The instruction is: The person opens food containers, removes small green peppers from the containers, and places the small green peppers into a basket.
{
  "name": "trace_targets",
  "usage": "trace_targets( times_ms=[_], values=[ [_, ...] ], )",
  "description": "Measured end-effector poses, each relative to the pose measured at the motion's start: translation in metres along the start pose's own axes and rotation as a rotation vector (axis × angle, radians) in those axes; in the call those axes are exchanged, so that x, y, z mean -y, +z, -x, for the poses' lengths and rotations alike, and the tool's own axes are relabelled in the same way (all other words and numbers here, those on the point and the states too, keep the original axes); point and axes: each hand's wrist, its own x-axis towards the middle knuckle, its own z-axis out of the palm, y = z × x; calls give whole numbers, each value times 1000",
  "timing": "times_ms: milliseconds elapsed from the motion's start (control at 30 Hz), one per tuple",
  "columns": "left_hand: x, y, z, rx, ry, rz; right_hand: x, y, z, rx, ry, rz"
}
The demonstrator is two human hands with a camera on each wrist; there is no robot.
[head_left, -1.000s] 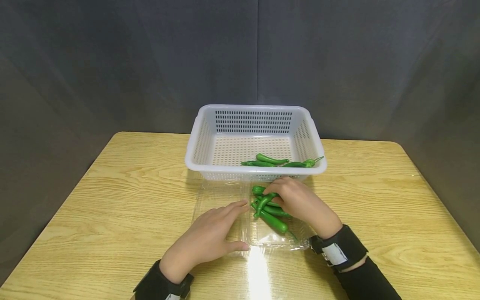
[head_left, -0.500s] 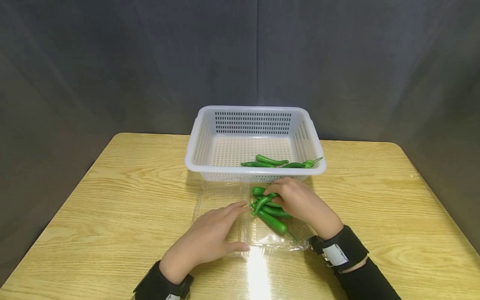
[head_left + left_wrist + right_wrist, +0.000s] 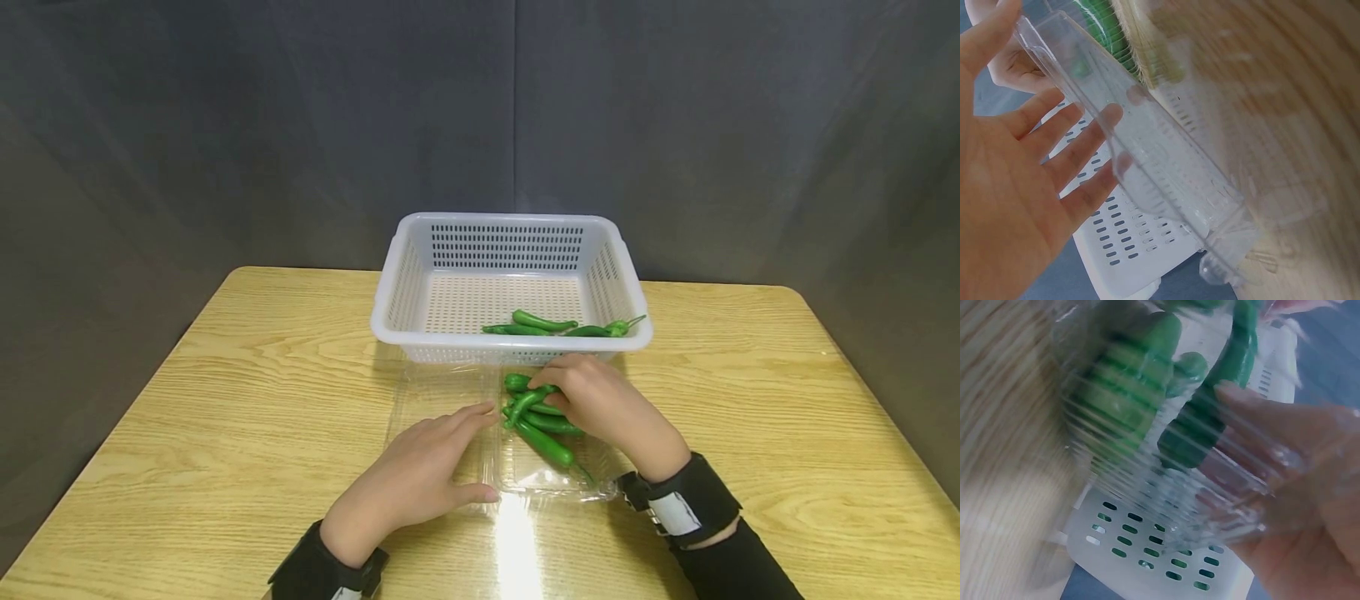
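In the head view, an opened clear plastic clamshell box (image 3: pixel 525 478) lies in front of the basket, with several green chili peppers in its right half. My right hand (image 3: pixel 611 408) pinches a curved green chili pepper (image 3: pixel 527 407) on top of the pile. That same chili pepper (image 3: pixel 1200 419) shows at the fingertips in the right wrist view, through the clear plastic. The left hand (image 3: pixel 420 471) lies across the box's left half, fingers extended and thumb apart. From the left wrist, its fingertips appear against the clear plastic wall (image 3: pixel 1160 156); whether they press is hard to tell.
A white slotted plastic basket (image 3: pixel 510 340) stands right behind the box, with several green peppers (image 3: pixel 543 321) near its front wall. Wood-grain tabletop (image 3: pixel 262 400) extends to both sides. A dark grey curtain (image 3: pixel 300 125) hangs behind the table.
The pinched chili pepper has turned slightly, its free tip shifting a little to the left and away from me. The left hand stays in place.
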Motion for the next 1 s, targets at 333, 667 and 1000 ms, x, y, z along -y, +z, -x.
trace_targets(
  times_ms=[333, 667, 1000],
  values=[
    [1, 0, 0, 3, -3, -6, 2, -4, 0, -35, -32, 14],
    [1, 1, 0, -1, 1, -9, 5, -9, 1, -27, -18, 34],
    [1, 1, 0, 4, -2, -4, 11, -14, 2, -16, -17, 29]
  ],
)
